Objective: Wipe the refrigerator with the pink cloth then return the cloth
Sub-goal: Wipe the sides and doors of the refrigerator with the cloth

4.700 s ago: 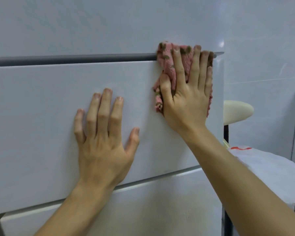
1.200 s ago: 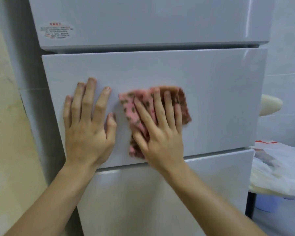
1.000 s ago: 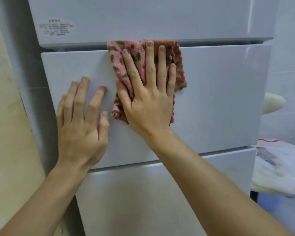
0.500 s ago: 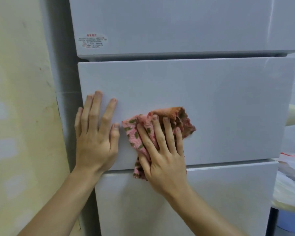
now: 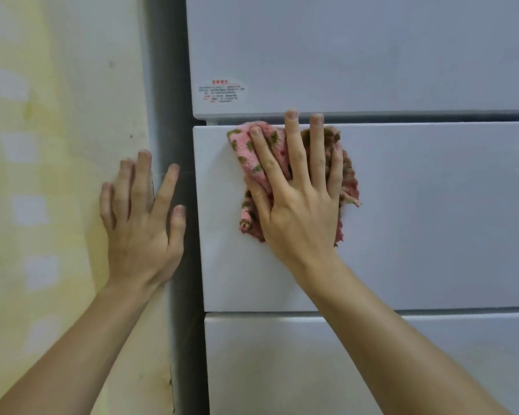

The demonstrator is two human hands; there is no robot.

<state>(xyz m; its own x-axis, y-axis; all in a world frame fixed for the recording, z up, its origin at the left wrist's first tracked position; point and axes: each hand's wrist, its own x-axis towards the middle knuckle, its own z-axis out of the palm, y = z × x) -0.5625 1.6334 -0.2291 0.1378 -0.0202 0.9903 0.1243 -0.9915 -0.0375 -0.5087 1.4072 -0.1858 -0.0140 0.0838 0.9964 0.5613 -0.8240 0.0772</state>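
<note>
Item 1: sticker (image 5: 222, 91), 1 only.
- Position: stuck flat on the top door (image 5: 372, 55) of the refrigerator (image 5: 432, 220), in that door's lower left corner, just above the gap over the door below.
- Look: pale and roughly rectangular, barely set off from the door's own colour.
- Heading: 1 short line in red, centred at the top. It is a few characters, too blurred to read.
- Body: several lines of fine print under the heading. The upper lines are dark and the lower ones begin in red.
- Legibility: no word, number or brand on it can be made out from here.
</note>
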